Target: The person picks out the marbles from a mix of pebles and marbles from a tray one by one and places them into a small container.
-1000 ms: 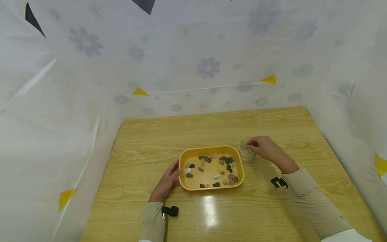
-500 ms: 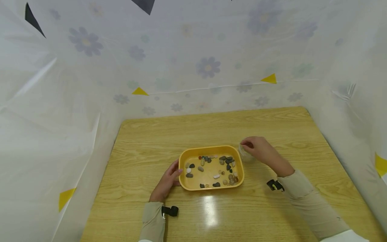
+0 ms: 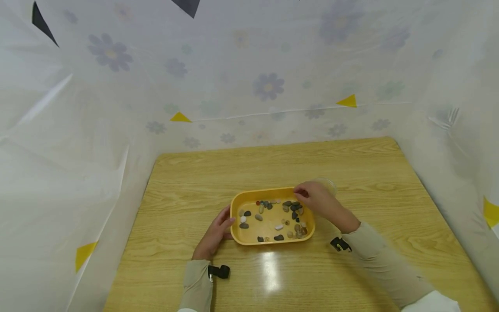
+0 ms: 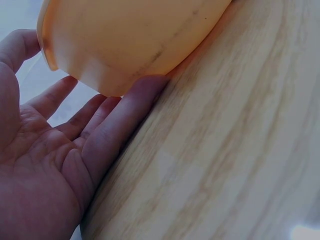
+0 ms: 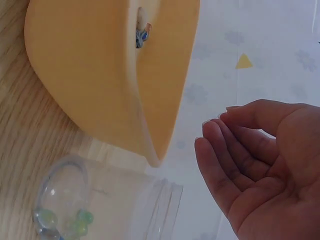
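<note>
A shallow yellow plastic tray sits on the table with several pebbles and beads in it. My left hand holds its left end, thumb at the rim and fingers against the outer wall; the left wrist view shows the little finger along the tabletop. Over the tray's far right corner is my right hand, its thumb tip close to the fingertips; any small thing between them is hidden. A clear jar stands beside the tray, with several green beads inside; the right hand partly covers it in the head view.
The wooden table reaches back to a pale flowered sheet, which also hangs at both sides. Yellow triangles are stuck to the sheet. A black strap camera sits at the left wrist.
My right hand has moved left from the jar to above the tray's far right corner, uncovering part of the jar's rim. The left hand and the tray have stayed in place.
</note>
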